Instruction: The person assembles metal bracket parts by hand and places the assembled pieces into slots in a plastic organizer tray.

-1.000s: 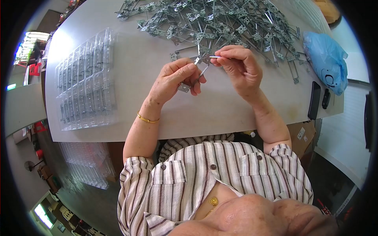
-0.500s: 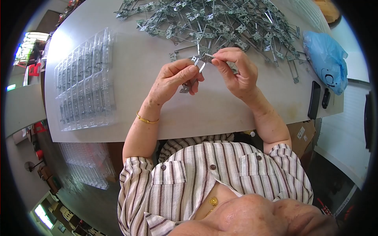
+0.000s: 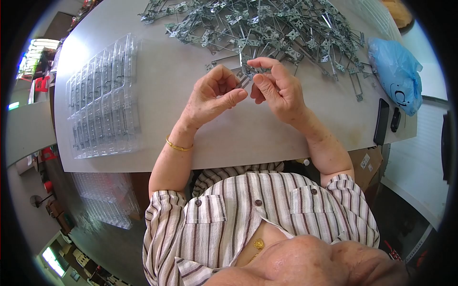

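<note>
- The heap of grey metal parts [image 3: 267, 28] is spreading over the far side of the pale surface [image 3: 229, 143], its loose pieces tangling together.
- One thin metal piece [image 3: 244, 80] is hanging between the two hands, just on the person's side of the heap and overlapping its near edge in view.
- The left hand [image 3: 210, 97] is hovering on the near side of the heap, left of its middle; its fingers are curling beside the piece while the thumb is standing away from them, so whether they are pinching it I cannot tell.
- The right hand [image 3: 284, 93] is working on the near side of the heap too, facing the left one; its thumb and fingers are gripping the piece's far end, partly hiding it.
- A clear ribbed tray [image 3: 135, 55] is lying left of the heap and nearer the person, with slim metal parts sitting in its slots.
- A blue plastic bag [image 3: 396, 71] is slumping to the right of the heap.
- A flat black object [image 3: 380, 121] and a smaller black one [image 3: 395, 119] are lying side by side, right of the heap and nearer the person.
</note>
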